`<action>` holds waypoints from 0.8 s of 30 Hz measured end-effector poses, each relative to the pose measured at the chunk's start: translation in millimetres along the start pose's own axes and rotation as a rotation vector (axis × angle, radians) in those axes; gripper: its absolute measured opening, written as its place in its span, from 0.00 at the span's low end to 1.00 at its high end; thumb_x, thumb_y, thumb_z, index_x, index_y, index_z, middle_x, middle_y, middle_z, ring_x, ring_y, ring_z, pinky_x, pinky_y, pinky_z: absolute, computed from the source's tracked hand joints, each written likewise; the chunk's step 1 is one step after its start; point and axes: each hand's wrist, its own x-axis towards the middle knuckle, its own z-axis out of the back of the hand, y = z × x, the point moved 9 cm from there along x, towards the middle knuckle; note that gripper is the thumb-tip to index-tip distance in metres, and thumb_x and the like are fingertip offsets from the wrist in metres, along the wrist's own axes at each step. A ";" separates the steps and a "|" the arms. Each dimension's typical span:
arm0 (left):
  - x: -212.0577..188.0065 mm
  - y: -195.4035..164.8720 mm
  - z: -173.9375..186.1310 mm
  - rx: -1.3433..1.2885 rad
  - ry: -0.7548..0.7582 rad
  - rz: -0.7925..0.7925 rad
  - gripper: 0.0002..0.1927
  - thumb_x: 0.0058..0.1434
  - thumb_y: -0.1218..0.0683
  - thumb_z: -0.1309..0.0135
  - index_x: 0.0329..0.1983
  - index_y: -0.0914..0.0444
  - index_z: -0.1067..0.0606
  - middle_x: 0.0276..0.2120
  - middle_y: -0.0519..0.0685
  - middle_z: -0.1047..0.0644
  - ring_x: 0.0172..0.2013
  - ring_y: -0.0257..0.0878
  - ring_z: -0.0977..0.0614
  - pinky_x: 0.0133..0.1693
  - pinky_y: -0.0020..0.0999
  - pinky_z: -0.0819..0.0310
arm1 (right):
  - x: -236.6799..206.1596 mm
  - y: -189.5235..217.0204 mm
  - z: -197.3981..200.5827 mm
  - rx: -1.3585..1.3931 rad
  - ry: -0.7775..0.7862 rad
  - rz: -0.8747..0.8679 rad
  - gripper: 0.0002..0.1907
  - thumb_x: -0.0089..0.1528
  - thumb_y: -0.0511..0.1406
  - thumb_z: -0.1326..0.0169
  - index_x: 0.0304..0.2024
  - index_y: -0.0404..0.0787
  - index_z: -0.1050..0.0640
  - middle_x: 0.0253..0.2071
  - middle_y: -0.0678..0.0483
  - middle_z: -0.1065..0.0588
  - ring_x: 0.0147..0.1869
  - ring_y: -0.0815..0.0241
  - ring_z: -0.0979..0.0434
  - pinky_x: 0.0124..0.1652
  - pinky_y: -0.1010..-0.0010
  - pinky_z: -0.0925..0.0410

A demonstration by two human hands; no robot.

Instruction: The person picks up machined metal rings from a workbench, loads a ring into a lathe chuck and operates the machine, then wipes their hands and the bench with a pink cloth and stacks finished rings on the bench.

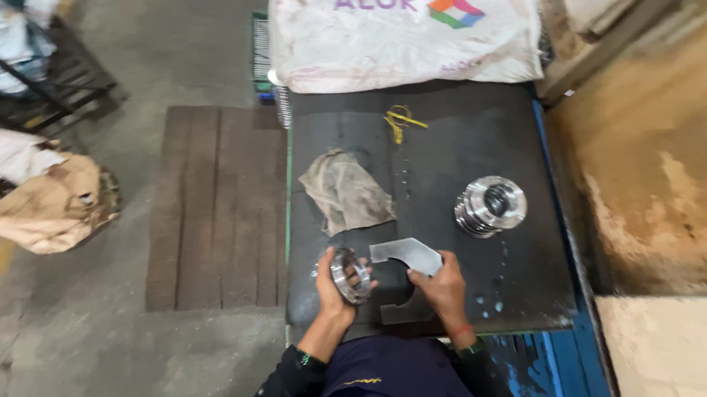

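A worktable [464,134] stands between a wooden floor mat [214,199] on its left and a wall [662,163] on its right. A sack [401,40] lies across the table's far edge. Just before it, near the middle, lies a scrap of cord [402,122]. A rag [345,192] lies toward the left edge, a stack of metal flanges [490,205] toward the right edge, well apart from it. At the near edge, the left hand [336,293] holds a metal ring [350,275] upright, beside a flat metal gauge plate [406,256] under the right hand [441,287]. A bundle of sacks [43,201] lies on the floor far left.
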 end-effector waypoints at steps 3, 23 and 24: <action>6.2 1.3 -0.5 -0.047 0.023 -0.001 0.31 0.58 0.30 0.49 0.49 0.58 0.24 0.39 0.54 0.20 0.38 0.48 0.18 0.39 0.52 0.20 | -4.3 -26.5 -13.2 0.145 0.107 -0.120 0.39 0.47 0.49 0.28 0.50 0.32 0.26 0.40 0.43 0.20 0.42 0.52 0.19 0.43 0.64 0.27; -53.1 29.1 -75.6 -0.176 0.615 0.306 0.39 0.68 0.32 0.57 0.65 0.69 0.29 0.59 0.70 0.27 0.58 0.65 0.23 0.60 0.67 0.32 | -39.7 -52.8 39.1 1.027 -0.037 -0.279 0.11 0.70 0.36 0.44 0.49 0.33 0.25 0.44 0.51 0.22 0.44 0.65 0.22 0.46 0.73 0.29; -57.3 31.1 -77.9 -0.189 0.632 0.325 0.39 0.69 0.33 0.57 0.65 0.70 0.30 0.60 0.71 0.27 0.58 0.66 0.24 0.60 0.68 0.32 | -43.3 -53.7 38.0 1.045 -0.029 -0.305 0.11 0.70 0.36 0.44 0.49 0.33 0.25 0.43 0.51 0.22 0.44 0.65 0.22 0.45 0.73 0.29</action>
